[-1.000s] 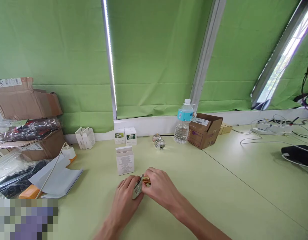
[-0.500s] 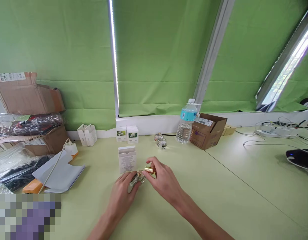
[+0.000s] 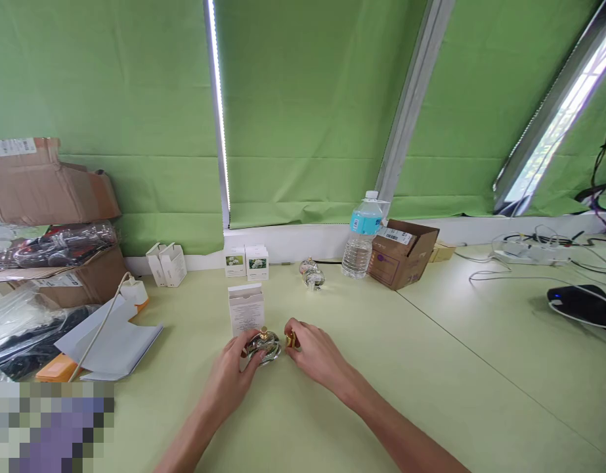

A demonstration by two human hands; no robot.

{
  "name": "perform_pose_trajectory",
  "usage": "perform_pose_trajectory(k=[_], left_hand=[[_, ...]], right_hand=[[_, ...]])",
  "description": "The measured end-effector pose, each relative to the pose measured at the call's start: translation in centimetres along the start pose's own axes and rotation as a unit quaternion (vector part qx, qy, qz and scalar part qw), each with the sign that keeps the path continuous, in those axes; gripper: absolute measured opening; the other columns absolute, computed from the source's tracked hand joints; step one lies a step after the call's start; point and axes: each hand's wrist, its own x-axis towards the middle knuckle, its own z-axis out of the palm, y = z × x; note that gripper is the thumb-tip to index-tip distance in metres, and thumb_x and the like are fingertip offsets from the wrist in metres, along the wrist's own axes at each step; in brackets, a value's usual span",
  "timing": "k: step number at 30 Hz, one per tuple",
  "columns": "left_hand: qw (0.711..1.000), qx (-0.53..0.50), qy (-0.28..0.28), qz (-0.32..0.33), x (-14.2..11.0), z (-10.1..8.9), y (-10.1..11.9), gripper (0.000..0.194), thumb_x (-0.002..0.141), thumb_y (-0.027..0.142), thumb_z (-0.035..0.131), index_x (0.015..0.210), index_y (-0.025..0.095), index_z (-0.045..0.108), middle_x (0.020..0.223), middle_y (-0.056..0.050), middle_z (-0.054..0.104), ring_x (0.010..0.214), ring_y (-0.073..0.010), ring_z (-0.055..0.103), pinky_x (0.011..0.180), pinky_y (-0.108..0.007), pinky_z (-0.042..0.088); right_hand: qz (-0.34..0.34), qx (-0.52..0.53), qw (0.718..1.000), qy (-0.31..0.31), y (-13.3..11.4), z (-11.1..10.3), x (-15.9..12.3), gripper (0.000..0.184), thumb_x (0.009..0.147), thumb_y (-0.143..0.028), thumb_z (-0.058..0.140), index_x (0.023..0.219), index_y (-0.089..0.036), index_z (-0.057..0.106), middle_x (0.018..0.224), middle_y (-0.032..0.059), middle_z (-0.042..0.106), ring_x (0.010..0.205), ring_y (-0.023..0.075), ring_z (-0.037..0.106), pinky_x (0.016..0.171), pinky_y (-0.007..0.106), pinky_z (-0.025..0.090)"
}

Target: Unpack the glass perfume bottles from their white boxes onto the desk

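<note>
My left hand is closed around a small round glass perfume bottle with a gold neck, standing upright on the pale green table. My right hand pinches the bottle's gold cap just to the right of the bottle, low over the table. A white carton with its lid flap open stands right behind the bottle.
Two small flower-print boxes, two open white boxes and two more glass bottles sit by the wall. A water bottle and brown cardboard box stand to the right. Cartons, bags and papers crowd the left; cables and a black device lie far right.
The bottle went from lying tilted in my left hand to standing upright on the table. My right hand pulled the gold cap off and lowered it beside the bottle.
</note>
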Motion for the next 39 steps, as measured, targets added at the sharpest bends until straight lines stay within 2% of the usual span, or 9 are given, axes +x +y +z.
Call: perform_pose_trajectory(k=[5, 11, 16, 20, 24, 28, 32, 35, 39], left_hand=[[1.0, -0.019, 0.005, 0.014, 0.1, -0.1, -0.1, 0.03, 0.089, 0.037, 0.049, 0.117, 0.028, 0.056, 0.112, -0.002, 0.068, 0.09, -0.0176, 0.064, 0.079, -0.033, 0.053], [1.0, -0.013, 0.006, 0.02, 0.1, 0.0, -0.3, 0.03, 0.089, 0.038, 0.05, 0.117, 0.028, 0.056, 0.111, -0.001, 0.068, 0.092, -0.0172, 0.064, 0.078, -0.032, 0.053], [1.0, -0.006, 0.002, 0.011, 0.0, -0.2, -0.1, 0.031, 0.089, 0.039, 0.05, 0.118, 0.029, 0.056, 0.112, -0.001, 0.068, 0.089, -0.0172, 0.065, 0.077, -0.032, 0.054], [1.0, -0.013, -0.003, 0.012, 0.0, -0.3, 0.1, 0.03, 0.09, 0.038, 0.05, 0.118, 0.029, 0.055, 0.112, -0.001, 0.067, 0.09, -0.0173, 0.064, 0.078, -0.032, 0.054], [1.0, -0.015, -0.005, 0.013, -0.1, -0.3, 0.0, 0.032, 0.09, 0.037, 0.049, 0.12, 0.028, 0.055, 0.114, -0.002, 0.066, 0.093, -0.0178, 0.063, 0.08, -0.033, 0.054], [1.0, -0.019, 0.009, 0.019, 0.0, -0.1, 0.1, 0.031, 0.089, 0.036, 0.05, 0.118, 0.027, 0.057, 0.11, -0.003, 0.068, 0.089, -0.0174, 0.064, 0.078, -0.033, 0.054], [0.999, -0.02, 0.017, 0.043, 0.2, 0.0, 0.2, 0.03, 0.089, 0.035, 0.05, 0.117, 0.026, 0.057, 0.105, -0.003, 0.069, 0.085, -0.0161, 0.064, 0.076, -0.031, 0.054], [0.998, -0.007, 0.017, 0.066, 0.1, 0.0, 0.3, 0.03, 0.089, 0.034, 0.052, 0.117, 0.027, 0.058, 0.105, -0.003, 0.069, 0.088, -0.0166, 0.064, 0.078, -0.031, 0.054], [0.996, 0.022, 0.011, 0.083, -0.1, -0.1, 0.4, 0.031, 0.089, 0.032, 0.053, 0.119, 0.028, 0.058, 0.108, -0.004, 0.068, 0.095, -0.0185, 0.064, 0.08, -0.032, 0.054]], right_hand=[[-0.038, -0.014, 0.999, -0.004, 0.2, 0.2, 0.0, 0.029, 0.079, -0.008, 0.053, 0.099, -0.025, 0.064, 0.093, 0.0026, 0.068, 0.085, 0.018, 0.062, 0.064, 0.024, 0.031], [-0.032, -0.031, 0.999, -0.02, 0.2, -0.3, -0.2, 0.029, 0.074, -0.011, 0.059, 0.1, -0.024, 0.065, 0.09, 0.0035, 0.067, 0.086, 0.0196, 0.062, 0.065, 0.024, 0.033], [-0.036, -0.036, 0.999, -0.005, 0.0, -1.1, -0.6, 0.03, 0.08, -0.019, 0.057, 0.109, -0.024, 0.064, 0.098, 0.0062, 0.067, 0.095, 0.0221, 0.062, 0.07, 0.026, 0.038], [-0.039, -0.02, 0.999, 0.025, -0.4, -1.7, -0.6, 0.028, 0.086, -0.016, 0.048, 0.108, -0.022, 0.064, 0.1, 0.0063, 0.068, 0.095, 0.0212, 0.062, 0.075, 0.029, 0.042], [-0.071, 0.046, 0.994, 0.073, -1.3, -2.1, -0.6, 0.027, 0.089, -0.017, 0.045, 0.109, -0.021, 0.064, 0.105, 0.0056, 0.068, 0.098, 0.0191, 0.061, 0.083, 0.031, 0.045], [-0.156, 0.116, 0.97, 0.143, -2.4, -2.0, -0.9, 0.036, 0.09, -0.018, 0.046, 0.125, -0.023, 0.055, 0.118, 0.0056, 0.064, 0.109, 0.0184, 0.057, 0.092, 0.033, 0.048], [-0.248, 0.132, 0.945, 0.17, -3.3, -1.3, -1.1, 0.042, 0.093, -0.016, 0.042, 0.134, -0.025, 0.048, 0.124, 0.005, 0.061, 0.118, 0.0189, 0.052, 0.097, 0.037, 0.048], [-0.256, 0.14, 0.938, 0.187, -3.5, -0.6, -0.9, 0.038, 0.094, -0.016, 0.042, 0.129, -0.025, 0.053, 0.12, 0.0047, 0.064, 0.114, 0.019, 0.053, 0.095, 0.037, 0.049], [-0.237, 0.143, 0.938, 0.207, -3.2, 0.2, -0.5, 0.027, 0.094, -0.018, 0.045, 0.114, -0.023, 0.063, 0.105, 0.0048, 0.068, 0.102, 0.0196, 0.057, 0.087, 0.036, 0.052]])
